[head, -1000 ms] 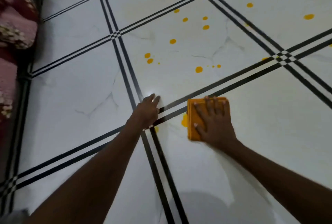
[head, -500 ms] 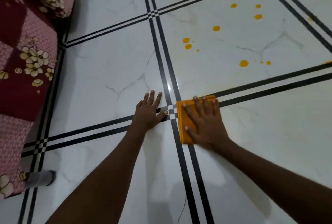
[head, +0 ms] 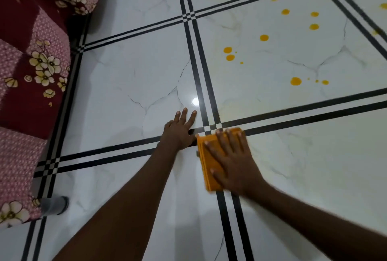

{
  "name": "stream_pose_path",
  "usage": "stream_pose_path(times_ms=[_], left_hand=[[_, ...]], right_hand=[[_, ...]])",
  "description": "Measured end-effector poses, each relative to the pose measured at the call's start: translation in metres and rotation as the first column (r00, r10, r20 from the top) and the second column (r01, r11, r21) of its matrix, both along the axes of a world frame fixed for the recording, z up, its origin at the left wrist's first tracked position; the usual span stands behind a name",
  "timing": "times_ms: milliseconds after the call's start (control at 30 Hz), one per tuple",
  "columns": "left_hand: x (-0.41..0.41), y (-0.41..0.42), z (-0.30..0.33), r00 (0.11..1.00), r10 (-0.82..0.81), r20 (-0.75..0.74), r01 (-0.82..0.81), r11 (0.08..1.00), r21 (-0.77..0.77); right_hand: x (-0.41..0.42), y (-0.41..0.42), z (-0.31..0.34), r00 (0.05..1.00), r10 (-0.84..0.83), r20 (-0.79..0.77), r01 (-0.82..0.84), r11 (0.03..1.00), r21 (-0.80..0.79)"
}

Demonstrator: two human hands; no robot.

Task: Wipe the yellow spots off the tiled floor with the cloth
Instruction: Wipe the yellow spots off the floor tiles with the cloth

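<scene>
A folded orange cloth (head: 207, 162) lies flat on the white tiled floor (head: 129, 76), just below a crossing of black grout lines. My right hand (head: 232, 162) presses down on the cloth with straight, spread fingers. My left hand (head: 180, 131) rests flat on the floor right beside the cloth's left edge, fingers extended. Several yellow spots (head: 295, 81) dot the tile up and to the right of the cloth, with more spots (head: 228, 53) further up that tile.
A bed with a maroon and pink floral cover (head: 31, 68) runs along the left side. Its grey leg (head: 53, 206) stands on the floor at the lower left. Double black lines (head: 293, 114) cross the floor.
The cloth under my right hand has slid left and down over the line crossing, covering the yellow smear seen earlier. My left hand shifted slightly left. The view swung left, showing more of the bed.
</scene>
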State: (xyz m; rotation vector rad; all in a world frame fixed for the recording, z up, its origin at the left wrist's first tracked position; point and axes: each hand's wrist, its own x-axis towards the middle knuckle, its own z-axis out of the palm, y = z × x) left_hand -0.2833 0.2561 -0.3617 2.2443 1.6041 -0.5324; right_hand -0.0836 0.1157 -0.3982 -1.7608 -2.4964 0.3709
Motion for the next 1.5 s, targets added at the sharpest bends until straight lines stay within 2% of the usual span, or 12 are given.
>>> stream_pose_path(times_ms=[133,333,533,633,733,800,967,1033,1133,1200,1400,1500], left_hand=[[-0.001,-0.004,-0.001,0.999,0.003,0.034,-0.003,1.0,0.013],[0.019,-0.015,0.013,0.996,0.06,0.062,-0.069,0.986,0.153],[0.082,-0.049,0.01,0.969,-0.101,0.225,0.034,0.958,0.284],[0.121,-0.064,0.0,0.959,-0.15,0.242,0.086,0.963,0.255],[0.141,-0.071,-0.002,0.961,-0.129,0.245,0.077,0.974,0.214],[0.149,-0.073,0.001,0.966,-0.116,0.23,0.073,0.979,0.19],[0.151,-0.063,0.005,0.98,-0.11,0.163,0.086,0.985,0.147],[0.151,-0.059,0.006,0.986,-0.117,0.118,0.102,0.987,0.125],[0.152,-0.054,0.007,0.987,-0.098,0.124,0.089,0.993,0.074],[0.158,-0.053,0.008,0.988,-0.076,0.136,0.065,0.995,0.078],[0.187,-0.036,0.0,0.994,-0.079,0.075,0.074,0.995,0.071],[0.188,-0.033,0.0,0.995,-0.08,0.051,0.076,0.994,0.077]], right_hand=[[0.061,-0.017,-0.003,0.998,0.056,-0.009,-0.056,0.998,0.003],[0.124,0.088,-0.001,0.908,-0.416,0.045,0.413,0.908,0.07],[0.089,-0.04,0.0,1.0,0.001,-0.016,0.0,0.999,0.053],[0.176,0.003,-0.012,0.963,-0.269,-0.008,0.268,0.956,0.123],[0.242,0.034,-0.011,0.759,-0.65,0.035,0.643,0.757,0.117],[0.225,0.047,-0.007,0.677,-0.736,0.01,0.729,0.672,0.13],[0.153,0.067,-0.006,0.976,-0.218,0.003,0.216,0.969,0.121],[0.195,0.079,-0.012,0.949,-0.311,-0.045,0.315,0.935,0.162],[0.283,0.083,-0.012,0.733,-0.681,0.013,0.67,0.724,0.16],[0.288,0.063,-0.005,0.646,-0.764,-0.002,0.754,0.637,0.161],[0.188,0.091,-0.007,0.939,-0.344,0.019,0.34,0.934,0.113],[0.246,0.139,-0.002,0.861,-0.507,0.031,0.507,0.862,0.001]])
